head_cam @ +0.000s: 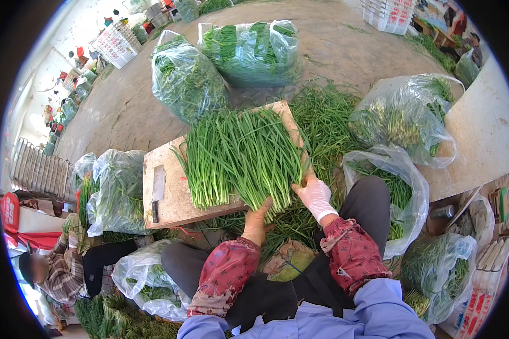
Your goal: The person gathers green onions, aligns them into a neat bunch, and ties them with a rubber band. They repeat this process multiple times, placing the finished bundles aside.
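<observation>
A wide pile of green leafy stalks, like Chinese chives (246,156), lies on a worn wooden board (169,161), pale cut ends towards me. My left hand (256,222) is at the near edge of the pile, its thumb over the stalk ends and its other fingers partly hidden below. My right hand (316,195), in a thin pale glove, holds the right side of the stalk ends, fingertips partly hidden behind the stalks and the board's edge. On the board's left part lies a cleaver-like knife (158,190) with a black handle, touched by neither hand.
Loose green leaves (326,123) cover the floor right of the board. Filled clear plastic bags stand beyond it (250,55), at left (121,190) and at right (403,114). Another open bag (407,199) is by my right knee. A co-worker (63,271) sits at far left.
</observation>
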`<state>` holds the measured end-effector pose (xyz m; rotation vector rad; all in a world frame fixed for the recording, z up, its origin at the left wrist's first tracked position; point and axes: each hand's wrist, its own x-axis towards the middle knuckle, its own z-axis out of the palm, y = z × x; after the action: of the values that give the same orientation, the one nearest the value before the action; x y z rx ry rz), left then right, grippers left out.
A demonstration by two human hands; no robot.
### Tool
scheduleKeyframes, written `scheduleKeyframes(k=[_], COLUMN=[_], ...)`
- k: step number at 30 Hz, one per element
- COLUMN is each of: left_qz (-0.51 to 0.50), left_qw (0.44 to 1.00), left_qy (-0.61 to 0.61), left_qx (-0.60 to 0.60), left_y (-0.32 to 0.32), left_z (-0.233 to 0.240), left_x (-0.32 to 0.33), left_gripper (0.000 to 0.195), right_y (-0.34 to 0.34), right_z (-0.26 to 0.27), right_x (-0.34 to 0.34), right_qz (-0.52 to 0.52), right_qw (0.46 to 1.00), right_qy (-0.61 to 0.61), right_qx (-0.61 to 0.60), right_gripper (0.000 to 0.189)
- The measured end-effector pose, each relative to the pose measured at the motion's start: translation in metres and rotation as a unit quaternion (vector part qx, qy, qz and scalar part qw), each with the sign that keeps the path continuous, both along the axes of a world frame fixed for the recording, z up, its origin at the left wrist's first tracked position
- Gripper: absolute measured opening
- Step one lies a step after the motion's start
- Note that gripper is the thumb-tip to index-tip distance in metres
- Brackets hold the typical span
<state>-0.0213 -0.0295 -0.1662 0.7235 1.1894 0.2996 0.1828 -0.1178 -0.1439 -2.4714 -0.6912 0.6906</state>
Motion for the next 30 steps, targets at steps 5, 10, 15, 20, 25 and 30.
scheduleKeyframes(k=[5, 10, 15, 20, 25, 30], left_qz=[0.004, 0.071, 0.074, 0.085, 0.039, 0.043], left_qw=[0.999, 0.997, 0.995, 0.992, 0.992, 0.991], left_qy=[0.016, 0.003, -0.041, -0.053, -0.082, -0.099], left_qx=[0.036, -0.010, -0.054, -0.072, -0.085, -0.082], left_y=[-0.008, -0.010, -0.003, -0.004, -0.001, -0.005], left_z=[0.000, -0.002, -0.007, -0.016, -0.014, 0.004], left_x=[0.013, 0.025, 0.020, 0.014, 0.011, 0.014], left_gripper=[0.072, 0.048, 0.026, 0.028, 0.050, 0.066], right_y=[0.008, 0.006, -0.003, -0.002, -0.001, -0.008], right_z=[-0.031, -0.041, -0.016, 0.017, 0.024, 0.006], right_x=[0.004, 0.011, 0.030, 0.030, -0.017, -0.063], right_qz=[0.048, -0.005, -0.018, -0.076, 0.142, 0.290], right_qw=[0.987, 0.972, 1.000, 0.961, 0.916, 0.895], right_qy=[0.117, 0.210, 0.003, -0.181, -0.289, -0.298], right_qx=[0.103, 0.102, 0.021, 0.193, 0.239, 0.159], right_gripper=[0.041, 0.046, 0.044, 0.028, 0.020, 0.028])
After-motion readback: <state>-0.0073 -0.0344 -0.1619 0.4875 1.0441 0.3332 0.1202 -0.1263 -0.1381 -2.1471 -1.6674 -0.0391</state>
